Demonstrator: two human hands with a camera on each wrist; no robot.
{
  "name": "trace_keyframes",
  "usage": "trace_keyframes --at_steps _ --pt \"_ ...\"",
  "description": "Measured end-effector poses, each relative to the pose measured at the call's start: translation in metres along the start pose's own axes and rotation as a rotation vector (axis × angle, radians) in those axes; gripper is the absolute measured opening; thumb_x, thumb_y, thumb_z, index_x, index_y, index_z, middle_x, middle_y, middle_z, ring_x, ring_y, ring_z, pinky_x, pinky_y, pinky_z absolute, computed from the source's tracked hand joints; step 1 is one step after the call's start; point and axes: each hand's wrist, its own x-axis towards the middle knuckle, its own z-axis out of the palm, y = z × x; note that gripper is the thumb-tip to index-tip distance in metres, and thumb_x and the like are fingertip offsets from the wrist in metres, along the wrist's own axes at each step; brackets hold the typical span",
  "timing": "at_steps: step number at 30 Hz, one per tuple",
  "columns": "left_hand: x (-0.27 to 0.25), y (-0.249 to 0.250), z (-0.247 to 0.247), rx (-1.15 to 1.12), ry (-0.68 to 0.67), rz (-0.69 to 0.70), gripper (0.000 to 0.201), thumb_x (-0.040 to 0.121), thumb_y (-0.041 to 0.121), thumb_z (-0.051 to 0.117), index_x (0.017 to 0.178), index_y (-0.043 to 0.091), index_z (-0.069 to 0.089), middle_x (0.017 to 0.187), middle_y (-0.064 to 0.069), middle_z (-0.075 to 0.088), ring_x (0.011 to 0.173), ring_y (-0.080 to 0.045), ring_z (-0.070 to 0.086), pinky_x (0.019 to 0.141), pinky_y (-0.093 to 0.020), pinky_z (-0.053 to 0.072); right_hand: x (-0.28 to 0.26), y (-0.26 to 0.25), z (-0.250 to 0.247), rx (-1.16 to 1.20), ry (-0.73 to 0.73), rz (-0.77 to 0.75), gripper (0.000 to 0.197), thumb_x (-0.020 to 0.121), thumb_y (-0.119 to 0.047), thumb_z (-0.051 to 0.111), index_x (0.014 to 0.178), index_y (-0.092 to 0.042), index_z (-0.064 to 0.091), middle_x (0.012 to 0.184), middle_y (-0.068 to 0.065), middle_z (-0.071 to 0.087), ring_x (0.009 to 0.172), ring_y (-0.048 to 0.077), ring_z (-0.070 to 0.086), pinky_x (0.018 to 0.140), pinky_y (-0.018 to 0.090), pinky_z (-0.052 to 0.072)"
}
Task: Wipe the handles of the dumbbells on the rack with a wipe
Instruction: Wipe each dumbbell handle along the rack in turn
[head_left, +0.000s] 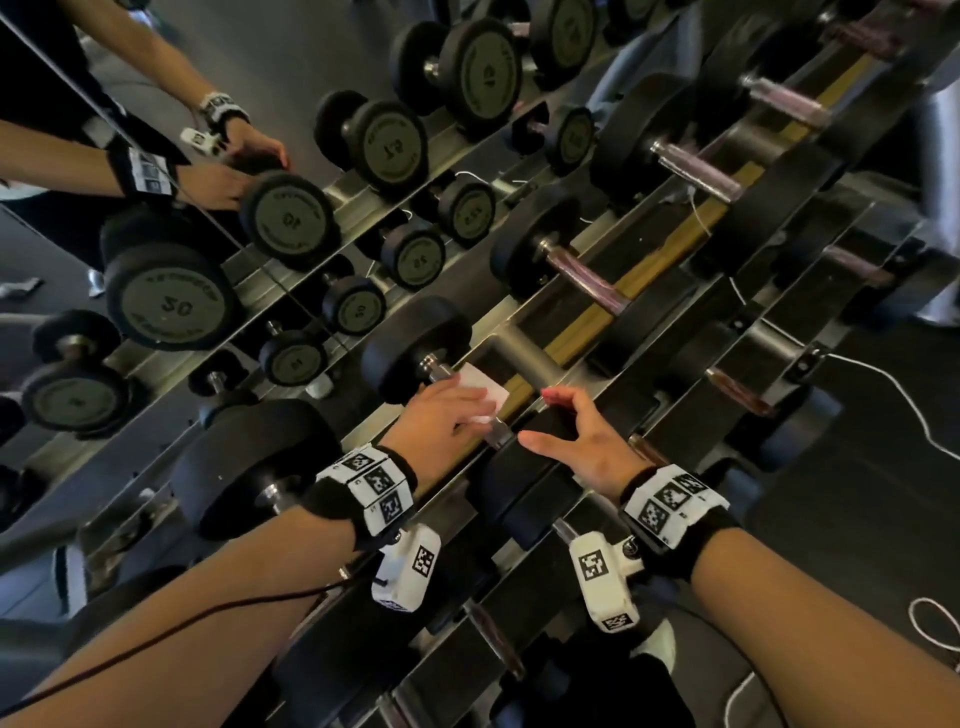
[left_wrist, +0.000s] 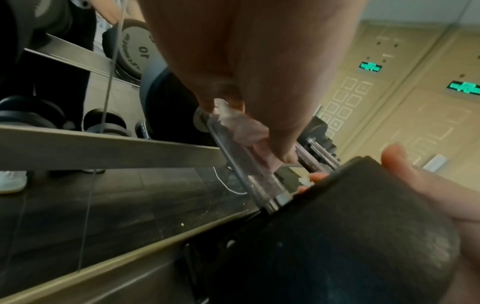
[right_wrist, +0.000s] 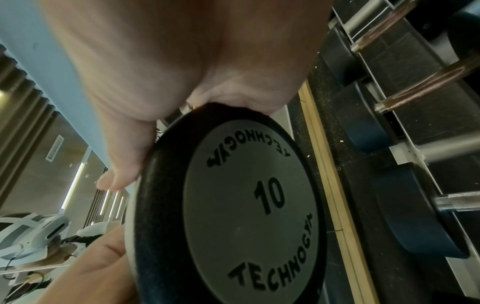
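Observation:
A black dumbbell marked 10 (right_wrist: 249, 201) lies on the top tier of the rack (head_left: 524, 364). My left hand (head_left: 467, 410) pinches a white wipe (head_left: 485, 392) round its metal handle (left_wrist: 241, 164), near the far head (head_left: 415, 348). In the left wrist view the wipe (left_wrist: 246, 131) is bunched under my fingers against the bar. My right hand (head_left: 550, 421) lies over the near head (left_wrist: 350, 236), palm on the rim (right_wrist: 233, 96), fingers curled over its edge. Most of the handle is hidden by the left hand.
More dumbbells (head_left: 571, 270) line the same tier toward the upper right, and others (head_left: 737, 389) sit on the lower tier. A mirror (head_left: 171, 301) behind the rack reflects the weights and my arms. A white cable (head_left: 883, 374) trails on the dark floor at right.

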Motion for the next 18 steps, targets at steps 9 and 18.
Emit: trace_keyframes --at_steps 9,18 --pt "0.011 -0.003 -0.023 0.487 -0.361 0.206 0.045 0.106 0.018 0.037 0.151 0.027 0.037 0.162 0.01 0.021 0.152 -0.015 0.007 0.122 -0.036 0.001 -0.004 0.002 -0.002 0.071 -0.035 0.016 0.066 0.077 -0.039 0.079 0.132 -0.036 0.043 0.127 -0.001 0.052 0.12 0.022 0.055 0.105 0.049 0.046" --pt "-0.004 0.013 -0.011 0.362 -0.276 0.315 0.046 0.102 0.006 0.042 0.147 0.013 0.044 0.158 -0.008 0.034 0.147 -0.026 0.024 0.118 -0.038 0.008 -0.008 -0.005 0.001 0.101 -0.032 0.04 0.06 0.083 -0.03 0.076 0.132 -0.032 0.042 0.122 0.001 0.054 0.115 0.023 0.057 0.103 0.048 0.049"
